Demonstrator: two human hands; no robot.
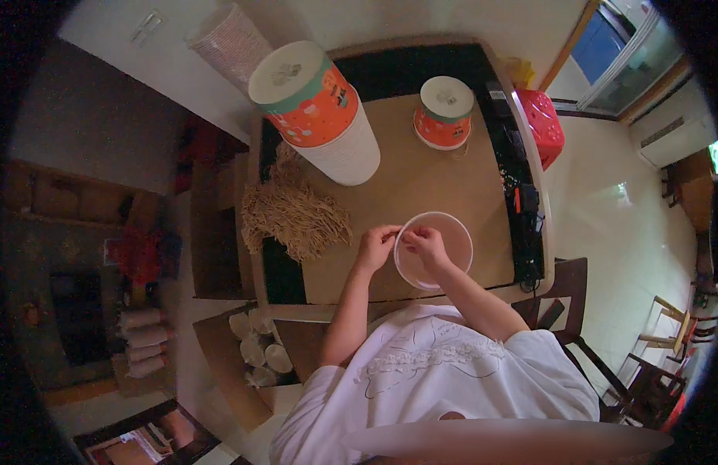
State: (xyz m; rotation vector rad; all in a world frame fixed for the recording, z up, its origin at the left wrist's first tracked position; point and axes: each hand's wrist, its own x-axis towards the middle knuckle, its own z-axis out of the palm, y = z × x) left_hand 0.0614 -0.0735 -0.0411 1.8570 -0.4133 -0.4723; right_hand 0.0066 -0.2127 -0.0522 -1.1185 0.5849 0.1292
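Bringing both bare hands together at its left rim, a person has a round, open-topped bucket at the near side of the counter (390, 68). The bucket (453, 242) stands mouth up, tilted slightly if at all, over a flat brown sheet (421, 186). Its rim is a smooth, white, rolled ring, and the inner wall looks plain and pinkish in the shade. The left hand (378, 246) is at the outside of the left rim, its fingers bent and drawn close together. The right hand (426, 243) reaches over the mouth, fingers curled in toward the same stretch of rim. I cannot tell whether either pinches the wall or something thin.

Left of the hands lies a loose bundle of cord (298, 218), tan, crinkled and fibrous, its many strands spilling in a shaggy heap. Beyond it, a tall stack of buckets (319, 116) sits bottom up, tapering toward its pale round base; an orange printed band and a teal stripe wrap the top one, while the nested rims below make close white ridges. Far right, a shorter upturned bucket (444, 116) has the same orange and teal wrap. A slender, ribbed white stack (231, 45) leans at the far left, and a glossy red plastic stool (542, 128) stands past the right edge.
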